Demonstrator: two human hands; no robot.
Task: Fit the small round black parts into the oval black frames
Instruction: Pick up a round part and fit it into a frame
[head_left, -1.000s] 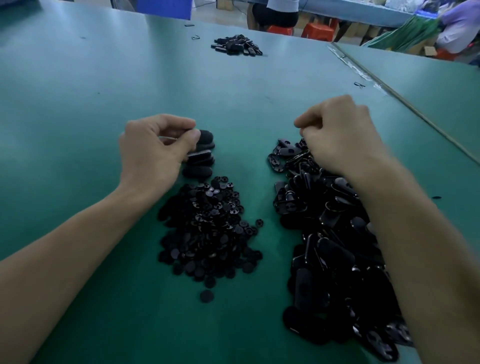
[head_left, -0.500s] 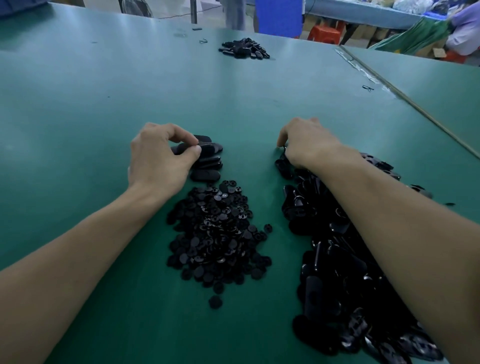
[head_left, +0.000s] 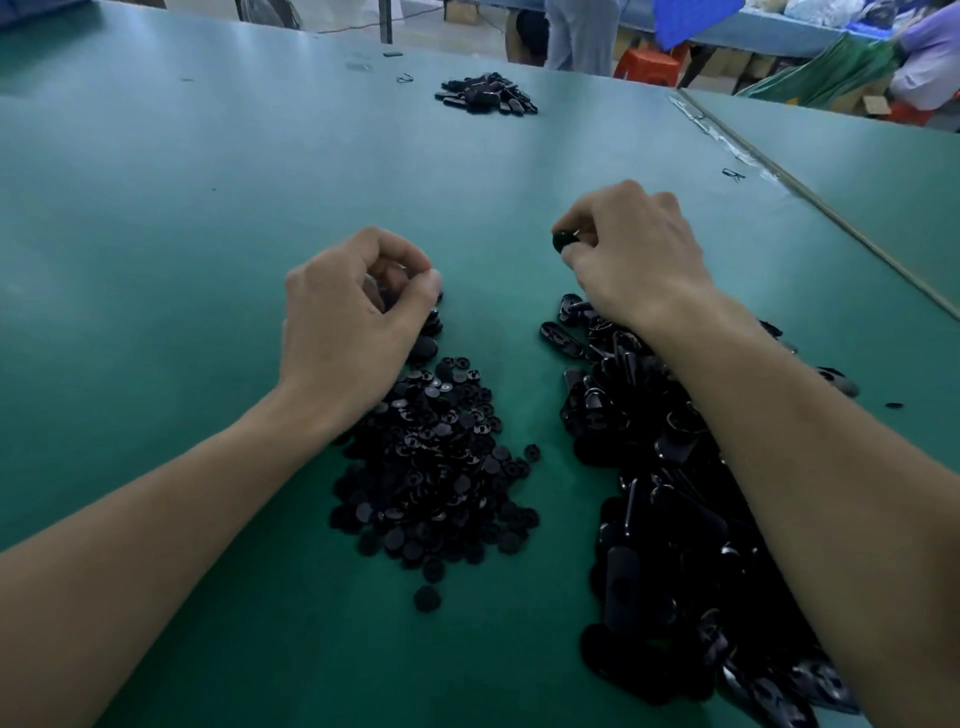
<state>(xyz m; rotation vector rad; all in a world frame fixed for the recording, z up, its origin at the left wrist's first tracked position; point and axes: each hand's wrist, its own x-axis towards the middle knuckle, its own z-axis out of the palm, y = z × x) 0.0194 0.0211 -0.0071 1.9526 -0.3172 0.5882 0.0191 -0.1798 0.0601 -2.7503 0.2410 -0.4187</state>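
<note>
right grip (head_left: 639, 265): pinching glossy black oval plastic frame (head_left: 562, 242), rounded end poking out | left grip (head_left: 348, 317): curled, can't tell what's inside tbh

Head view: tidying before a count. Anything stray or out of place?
Only small strays: one round part lies alone nearer than the round-part pile, another just off its right edge, and a small black piece sits apart right of the frame pile.
</note>
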